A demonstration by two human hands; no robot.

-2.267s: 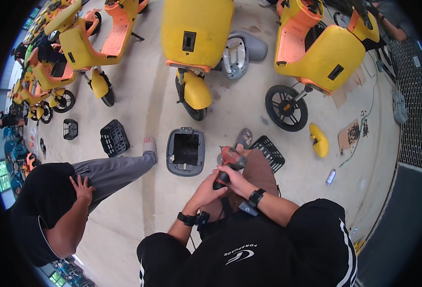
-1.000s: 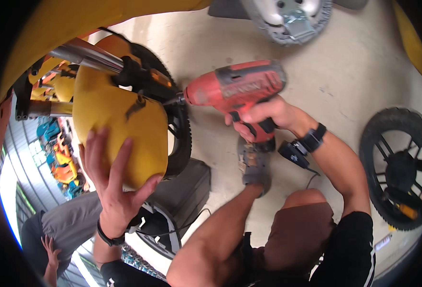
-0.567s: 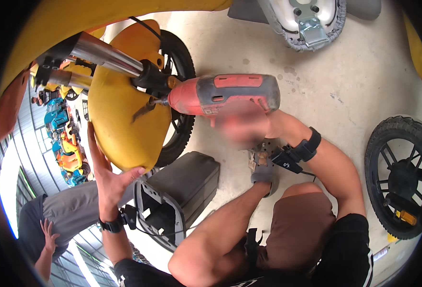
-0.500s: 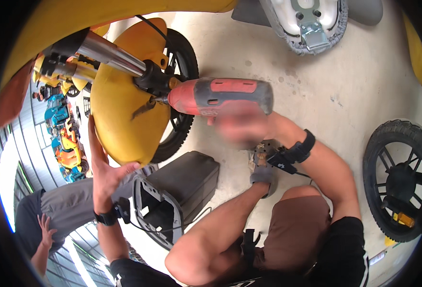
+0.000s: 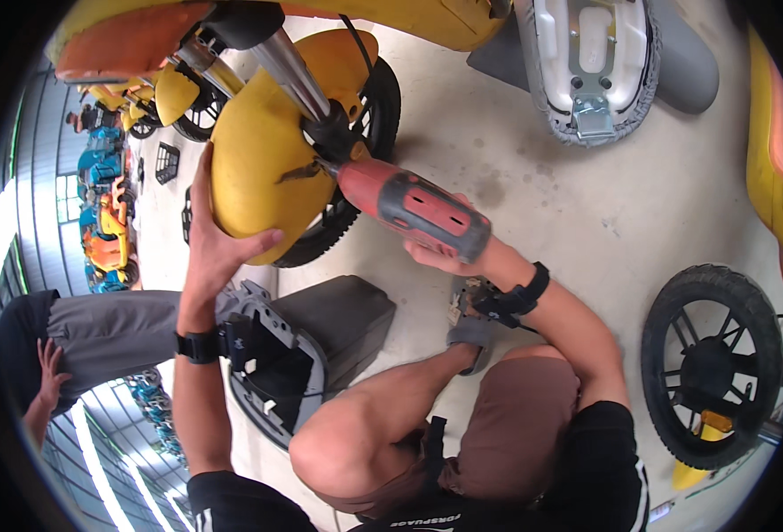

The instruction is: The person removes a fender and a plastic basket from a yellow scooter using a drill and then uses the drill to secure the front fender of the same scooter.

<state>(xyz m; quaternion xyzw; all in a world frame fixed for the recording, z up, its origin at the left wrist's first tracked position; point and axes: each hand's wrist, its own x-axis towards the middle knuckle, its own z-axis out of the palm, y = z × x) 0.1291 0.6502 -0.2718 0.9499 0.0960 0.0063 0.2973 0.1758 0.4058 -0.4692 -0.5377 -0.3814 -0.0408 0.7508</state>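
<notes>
My right hand (image 5: 440,254) is wrapped round the handle of a red and black power driver (image 5: 414,208). The driver slants up to the left, its nose against the side of a yellow front fender (image 5: 258,199), close to the foot of a silver fork leg (image 5: 292,75). Whether its bit sits on a screw is too small to tell. My left hand (image 5: 219,253) holds the fender's near left end, thumb on the near side and fingers along the outer edge. Behind the fender stands a black spoked wheel (image 5: 390,120), partly hidden. A dark slot marks the fender beside the driver's nose.
A dark grey plastic bin-like box (image 5: 338,310) lies by my left forearm. An upturned seat (image 5: 594,84) is at the top right, another wheel (image 5: 712,368) at the right. A person's leg in grey trousers (image 5: 117,337) is at the left. Several scooters line the far left.
The driver has swung from nearly level to a slant, its rear end lower. My right hand, blurred before, is sharp now. My left hand keeps its hold on the fender. The whole view has shifted.
</notes>
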